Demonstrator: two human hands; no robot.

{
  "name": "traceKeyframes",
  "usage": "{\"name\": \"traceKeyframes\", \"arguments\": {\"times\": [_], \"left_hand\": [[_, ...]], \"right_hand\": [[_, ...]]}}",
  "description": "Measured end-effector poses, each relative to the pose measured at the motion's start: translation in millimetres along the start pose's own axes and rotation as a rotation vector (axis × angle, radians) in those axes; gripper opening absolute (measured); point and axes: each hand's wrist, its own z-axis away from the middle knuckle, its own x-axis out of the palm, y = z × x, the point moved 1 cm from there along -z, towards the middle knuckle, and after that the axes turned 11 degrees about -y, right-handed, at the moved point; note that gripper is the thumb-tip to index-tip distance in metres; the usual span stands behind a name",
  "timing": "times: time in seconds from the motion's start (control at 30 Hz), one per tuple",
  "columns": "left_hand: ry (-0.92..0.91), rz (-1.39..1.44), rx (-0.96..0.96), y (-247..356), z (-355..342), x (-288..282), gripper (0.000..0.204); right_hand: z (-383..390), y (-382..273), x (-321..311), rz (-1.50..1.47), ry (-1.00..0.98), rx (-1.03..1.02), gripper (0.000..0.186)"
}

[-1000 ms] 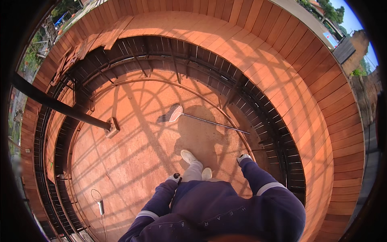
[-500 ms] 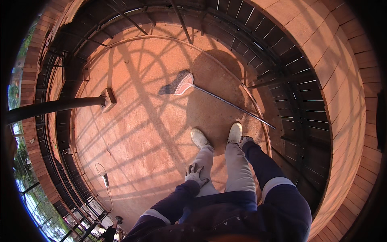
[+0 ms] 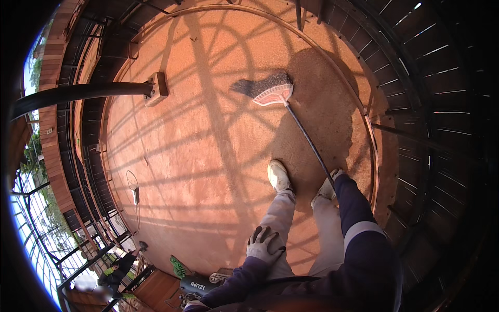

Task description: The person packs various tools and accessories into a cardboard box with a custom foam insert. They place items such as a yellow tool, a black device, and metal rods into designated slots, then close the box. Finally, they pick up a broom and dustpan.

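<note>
My left hand (image 3: 266,244), in a pale glove with dark fingertips, rests on my left thigh just above the knee, fingers spread and holding nothing. Low by my right shoe (image 3: 326,190), my right hand (image 3: 338,172) is closed at the near end of a broom's dark handle; the sleeve and handle partly hide its fingers. The broom (image 3: 274,95) has a fan-shaped pink and white head lying on the reddish floor ahead. Dark bristles seem to spread beyond it, merging with a shadow. My left shoe (image 3: 279,176) is planted left of the handle.
A thick dark post (image 3: 83,93) stands on a block (image 3: 156,89) at left. A curved rail (image 3: 368,130) runs along the floor's right side before dark slatted walling (image 3: 442,104). Lower left are a looped cord (image 3: 133,193), a person (image 3: 118,275) and a dark machine (image 3: 195,286).
My right hand has taken hold of the broom handle, whose near end swung leftward toward me. The view has tilted and turned, bringing the machine into sight. My left hand stays on my leg.
</note>
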Motion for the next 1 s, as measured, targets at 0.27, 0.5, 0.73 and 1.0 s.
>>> {"name": "traceKeyframes", "arguments": {"times": [0.27,0.5,0.73,1.0], "left_hand": [[-0.035,-0.114,-0.043,1,4,3,0.069],[0.079,-0.126,0.031,-16,-10,-8,0.059],[0.09,-0.172,0.011,-14,-7,-12,0.061],[0.064,-0.148,0.041,-4,-6,-5,0.058]], "right_hand": [[96,-36,48,0.228,-0.159,-0.127,0.078],[-28,3,65,-0.01,0.099,-0.027,0.084],[13,-34,71,0.046,-0.065,0.016,0.057],[76,-86,18,-0.018,0.151,-0.122,0.043]]}}
